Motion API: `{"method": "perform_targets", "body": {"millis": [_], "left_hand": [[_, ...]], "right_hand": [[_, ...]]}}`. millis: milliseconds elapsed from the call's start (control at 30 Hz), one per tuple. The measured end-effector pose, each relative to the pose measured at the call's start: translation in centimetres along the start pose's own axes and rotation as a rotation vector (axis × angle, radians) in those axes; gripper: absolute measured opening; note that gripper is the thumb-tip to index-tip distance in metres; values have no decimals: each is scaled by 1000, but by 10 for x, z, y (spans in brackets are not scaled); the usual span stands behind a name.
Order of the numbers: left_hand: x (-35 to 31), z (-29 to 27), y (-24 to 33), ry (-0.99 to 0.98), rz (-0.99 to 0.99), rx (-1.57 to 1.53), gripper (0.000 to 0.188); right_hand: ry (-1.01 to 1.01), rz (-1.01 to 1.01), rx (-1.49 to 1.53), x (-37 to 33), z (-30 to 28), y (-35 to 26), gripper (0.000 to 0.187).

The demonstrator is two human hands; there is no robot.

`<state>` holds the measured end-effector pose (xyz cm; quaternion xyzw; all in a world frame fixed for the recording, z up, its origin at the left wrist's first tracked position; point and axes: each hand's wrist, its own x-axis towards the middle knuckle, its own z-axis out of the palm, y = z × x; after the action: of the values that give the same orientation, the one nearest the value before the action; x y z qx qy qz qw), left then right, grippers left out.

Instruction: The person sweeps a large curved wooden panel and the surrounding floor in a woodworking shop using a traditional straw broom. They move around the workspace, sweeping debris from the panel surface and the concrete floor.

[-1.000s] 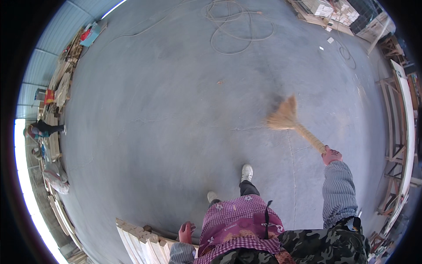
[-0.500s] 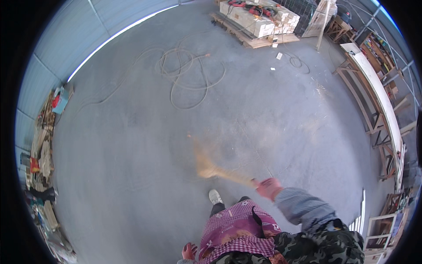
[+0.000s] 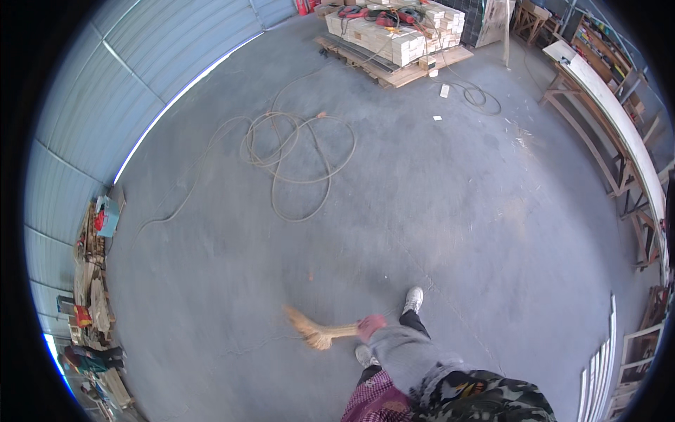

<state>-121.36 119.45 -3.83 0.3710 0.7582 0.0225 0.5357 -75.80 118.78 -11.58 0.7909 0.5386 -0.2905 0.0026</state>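
My right hand (image 3: 371, 326), in a pinkish glove, is closed around the short handle of a straw hand broom (image 3: 316, 334). The broom's pale yellow bristles fan out to the left, low over the grey floor; whether they touch it I cannot tell. Beyond the bristles lies a small orange-brown bit (image 3: 311, 276) on the floor. My grey sleeve reaches in from the lower right, above my white shoes (image 3: 413, 300) and a purple checked apron (image 3: 380, 401). My left hand is out of view.
A thin hose (image 3: 299, 220) lies in loose loops ahead. Beyond it, stacked timber (image 3: 373, 39) with red tools sits on a wooden pallet (image 3: 399, 79). A long bench (image 3: 612, 105) runs along the right, near pale shavings (image 3: 522, 137). Long metal strips (image 3: 598, 373) lie lower right. Clutter lines the left wall.
The broom and my right hand have swung left and closer to my feet. One shoe has stepped forward. My left hand has left the view, and the floor ahead now appears lower.
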Motion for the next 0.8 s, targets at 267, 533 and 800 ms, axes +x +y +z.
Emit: {"method": "perform_targets", "body": {"millis": [267,533,800], "left_hand": [[-31,131,73,97,519,787,51],[22,290,242,-166,288,313,51],[28,397,375,-412,284,403,39]], "right_hand": [[281,881,275,-105,-40,390,34],[-94,1199,-139,-258,-195,531,28],[558,1380,-38,-364,-135,459,44]]}}
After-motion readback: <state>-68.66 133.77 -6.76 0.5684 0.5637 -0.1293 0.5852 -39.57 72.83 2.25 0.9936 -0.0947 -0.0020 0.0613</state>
